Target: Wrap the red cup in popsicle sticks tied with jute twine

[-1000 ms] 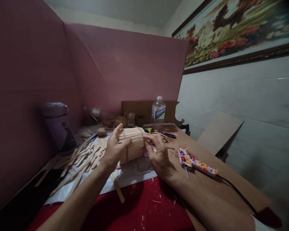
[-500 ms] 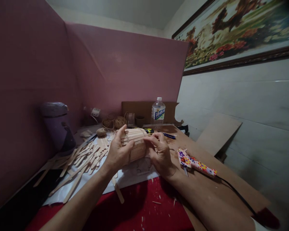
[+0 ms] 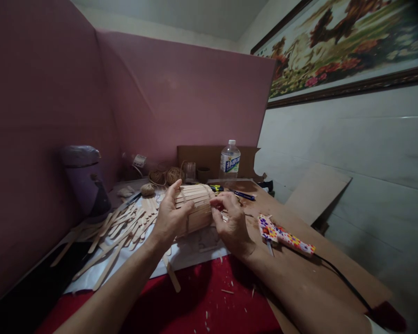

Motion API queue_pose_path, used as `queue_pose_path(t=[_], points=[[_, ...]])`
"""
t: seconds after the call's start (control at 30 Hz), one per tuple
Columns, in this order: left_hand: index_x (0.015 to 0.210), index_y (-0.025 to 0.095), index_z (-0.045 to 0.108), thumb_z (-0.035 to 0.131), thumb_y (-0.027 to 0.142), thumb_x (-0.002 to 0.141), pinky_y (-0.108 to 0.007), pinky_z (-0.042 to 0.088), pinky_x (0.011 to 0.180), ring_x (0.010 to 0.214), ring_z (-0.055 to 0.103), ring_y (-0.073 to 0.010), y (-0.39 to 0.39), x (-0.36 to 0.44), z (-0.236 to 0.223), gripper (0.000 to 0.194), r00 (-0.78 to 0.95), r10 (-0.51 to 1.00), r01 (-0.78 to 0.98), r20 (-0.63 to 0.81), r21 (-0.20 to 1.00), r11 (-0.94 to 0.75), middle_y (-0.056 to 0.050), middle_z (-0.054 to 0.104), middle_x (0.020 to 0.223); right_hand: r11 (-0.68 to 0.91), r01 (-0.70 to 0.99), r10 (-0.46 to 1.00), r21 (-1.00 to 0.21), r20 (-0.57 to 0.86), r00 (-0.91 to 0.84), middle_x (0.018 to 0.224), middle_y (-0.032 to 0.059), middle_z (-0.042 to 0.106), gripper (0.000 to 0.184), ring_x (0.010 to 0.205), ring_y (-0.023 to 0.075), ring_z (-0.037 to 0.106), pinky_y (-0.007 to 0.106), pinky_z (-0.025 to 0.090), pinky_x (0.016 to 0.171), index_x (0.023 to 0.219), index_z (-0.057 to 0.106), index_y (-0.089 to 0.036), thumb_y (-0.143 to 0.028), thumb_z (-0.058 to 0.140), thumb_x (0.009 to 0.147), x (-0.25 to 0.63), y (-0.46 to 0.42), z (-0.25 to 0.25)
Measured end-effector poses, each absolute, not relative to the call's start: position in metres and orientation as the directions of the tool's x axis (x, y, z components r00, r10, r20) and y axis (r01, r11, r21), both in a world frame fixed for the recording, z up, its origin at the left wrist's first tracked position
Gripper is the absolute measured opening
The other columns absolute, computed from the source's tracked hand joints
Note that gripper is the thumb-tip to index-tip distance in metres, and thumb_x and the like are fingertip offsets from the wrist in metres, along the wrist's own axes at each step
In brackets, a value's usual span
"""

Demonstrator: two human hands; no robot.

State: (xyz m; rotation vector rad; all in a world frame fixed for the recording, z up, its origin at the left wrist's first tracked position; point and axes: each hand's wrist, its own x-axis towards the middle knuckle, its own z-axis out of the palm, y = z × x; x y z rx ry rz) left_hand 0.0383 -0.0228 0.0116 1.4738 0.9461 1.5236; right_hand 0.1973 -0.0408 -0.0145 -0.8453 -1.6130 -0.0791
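Note:
A small barrel of wooden craft sticks [image 3: 198,218] lies sideways in front of me, with thin bands of twine round it. My left hand [image 3: 170,213] grips its left part, thumb across the near side and fingers behind. At the barrel's right end is my right hand [image 3: 231,222], its thumb and forefinger pinched together close to the twine band. Whatever lies between those fingertips is too small to make out. Loose craft sticks [image 3: 125,227] are spread in a heap left of my left hand.
A flowered glue gun [image 3: 285,239] with a black cord lies on the brown board at right. Behind stand a plastic bottle [image 3: 230,160], twine balls [image 3: 174,176] and a blue cutter knife [image 3: 244,195]. A purple cylinder [image 3: 85,181] stands at left. Wood slivers dot the red cloth [image 3: 209,297].
My right fingers have shifted slightly and curled in at the barrel's right end. My left hand keeps its grip, and the barrel has hardly moved.

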Motion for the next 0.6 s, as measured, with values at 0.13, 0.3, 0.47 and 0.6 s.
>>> queue_pose_path(t=[0.13,0.3,0.47,0.6], points=[[0.138,0.012,0.043,0.070,0.029,0.066,-0.047,0.034,0.109,0.127,0.048,-0.0320,-0.0220,0.0388,0.0116,0.078,-0.019,0.909,-0.048,0.417,0.907,-0.417,-0.015,0.053,0.135,0.742,0.538,0.464,-0.400,0.886,0.019,0.092,0.0044,0.054,0.015,0.083,0.0177,0.056,0.030,0.049,0.072,0.090,0.062,-0.022,-0.009,0.056,0.085,0.1974,-0.0389,-0.0150],[0.138,0.013,0.043,0.070,0.029,0.066,-0.047,0.034,0.109,0.128,0.048,-0.0322,-0.0223,0.0396,0.0124,0.079,-0.025,0.911,-0.064,0.411,0.909,-0.411,-0.015,0.053,0.135,0.761,0.539,0.428,-0.361,0.904,0.001,0.090,0.0031,0.053,0.021,0.085,0.0177,0.055,0.030,0.048,0.075,0.087,0.065,-0.023,-0.004,0.056,0.083,0.1995,-0.0368,-0.0182],[0.138,0.013,0.042,0.069,0.030,0.067,-0.045,0.033,0.110,0.130,0.046,-0.0311,-0.0233,0.0400,0.0126,0.079,-0.021,0.909,-0.069,0.416,0.906,-0.417,-0.015,0.049,0.139,0.763,0.540,0.427,-0.356,0.904,-0.007,0.092,0.0032,0.054,0.023,0.087,0.0178,0.055,0.030,0.046,0.076,0.087,0.066,-0.023,-0.004,0.055,0.082,0.2009,-0.0353,-0.0207],[0.139,0.012,0.042,0.069,0.028,0.067,-0.043,0.032,0.111,0.129,0.046,-0.0295,-0.0246,0.0410,0.0131,0.079,-0.019,0.905,-0.065,0.425,0.903,-0.425,-0.014,0.050,0.138,0.749,0.553,0.443,-0.363,0.896,-0.011,0.090,0.0028,0.053,0.022,0.085,0.0175,0.054,0.029,0.045,0.075,0.083,0.062,-0.022,-0.002,0.053,0.080,0.2000,-0.0354,-0.0191]])
